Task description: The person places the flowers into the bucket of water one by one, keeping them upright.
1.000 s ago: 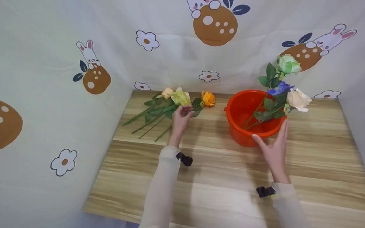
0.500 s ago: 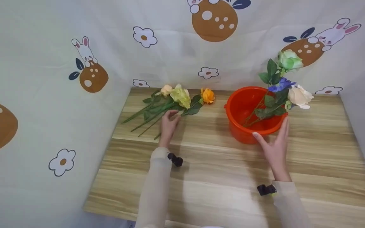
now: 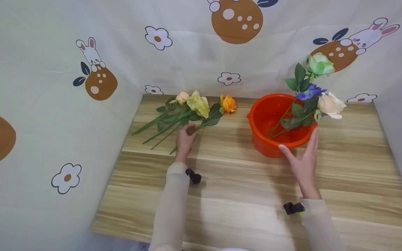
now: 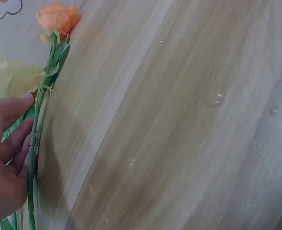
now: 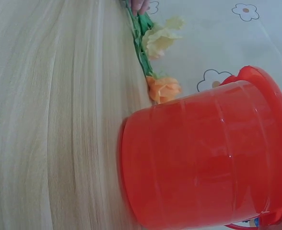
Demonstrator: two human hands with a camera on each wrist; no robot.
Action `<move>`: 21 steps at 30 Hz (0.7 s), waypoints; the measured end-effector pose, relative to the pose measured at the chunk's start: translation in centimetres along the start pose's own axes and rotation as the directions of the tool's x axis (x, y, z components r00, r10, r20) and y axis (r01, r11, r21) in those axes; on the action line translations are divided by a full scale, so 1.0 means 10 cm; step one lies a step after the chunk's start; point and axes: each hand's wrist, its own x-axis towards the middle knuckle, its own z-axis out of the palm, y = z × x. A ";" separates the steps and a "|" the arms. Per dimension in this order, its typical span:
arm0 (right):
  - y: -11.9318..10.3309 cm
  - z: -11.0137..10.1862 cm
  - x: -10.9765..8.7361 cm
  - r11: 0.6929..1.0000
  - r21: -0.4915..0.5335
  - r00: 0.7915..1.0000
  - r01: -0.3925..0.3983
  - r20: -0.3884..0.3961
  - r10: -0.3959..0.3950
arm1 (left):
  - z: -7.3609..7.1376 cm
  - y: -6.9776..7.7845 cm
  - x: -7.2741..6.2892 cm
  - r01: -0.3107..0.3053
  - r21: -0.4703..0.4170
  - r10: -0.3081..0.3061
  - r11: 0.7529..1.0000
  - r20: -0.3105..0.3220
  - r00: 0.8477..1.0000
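My left hand (image 3: 186,139) has its curved fingers round the green stem (image 4: 34,143) of an orange rose (image 3: 228,104). The rose lies on the wooden table, its bloom pointing to the back right. Beside it are a pale yellow flower (image 3: 199,105) and a small peach flower (image 3: 182,97), their stems running to the front left. My right hand (image 3: 304,164) touches the red bucket (image 3: 270,148), thumb at the front of the rim and straight fingers along its right side. A green rose (image 3: 320,65), a blue flower (image 3: 311,92) and a cream rose (image 3: 330,105) lean out of it.
The wooden table (image 3: 250,202) carries both the flowers and the bucket. Behind it hangs a pale sheet (image 3: 187,66) printed with rabbits and flowers; more of it covers the left side. A black wrist camera (image 3: 193,176) sits on the left sleeve.
My left hand has drawn back leftward from the yellow flower, then closed in on the orange rose's stem. My right hand stays at the bucket. The view has shifted slightly.
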 end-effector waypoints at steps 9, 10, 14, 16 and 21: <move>0.01 0.00 0.00 0.999 -0.005 0.999 -0.036 0.009 0.036 | 0.11 0.01 -0.04 0.056 0.182 -0.059 0.982 0.015 0.998; 0.01 0.00 0.00 0.999 -0.004 0.999 -0.036 0.009 0.036 | 0.11 0.02 -0.05 0.062 0.213 -0.067 0.975 0.016 0.998; 0.03 0.01 0.00 1.000 0.003 1.000 -0.009 -0.003 0.009 | 0.11 0.10 -0.07 0.084 0.353 -0.104 0.932 0.036 0.994; 0.04 0.01 0.00 1.000 0.008 1.000 0.009 -0.008 -0.009 | 0.11 0.14 -0.09 0.094 0.395 -0.123 0.914 0.050 0.991; 0.05 0.01 0.00 1.000 0.018 1.000 0.023 -0.010 -0.022 | 0.10 0.25 -0.11 0.133 0.403 -0.178 0.905 0.076 0.981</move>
